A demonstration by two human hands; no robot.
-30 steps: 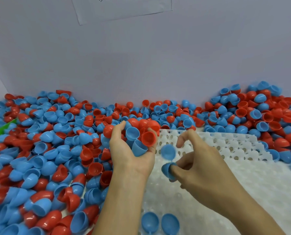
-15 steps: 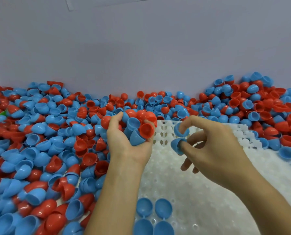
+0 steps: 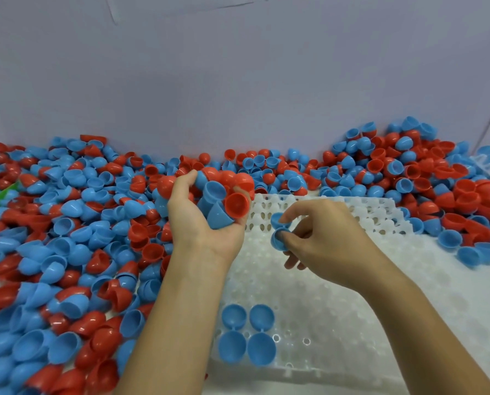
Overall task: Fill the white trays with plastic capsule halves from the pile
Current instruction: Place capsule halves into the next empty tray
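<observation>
Lowered toward the white tray [image 3: 337, 303], glossy blue capsule halves [image 3: 279, 232] pinched.

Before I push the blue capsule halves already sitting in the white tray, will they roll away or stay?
The blue capsule halves probably stay: they sit open side up in the white tray's pockets. They look thin and glossy, so likely light and slippery; a firm push might pop one out. Loose, their rounded bottoms would probably rock or roll.

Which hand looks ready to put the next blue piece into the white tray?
The right hand, probably. It pinches a hinged pair of blue halves in its fingertips, directly over the white tray. The left hand is cupped full of red and blue halves at the pile's edge.
</observation>
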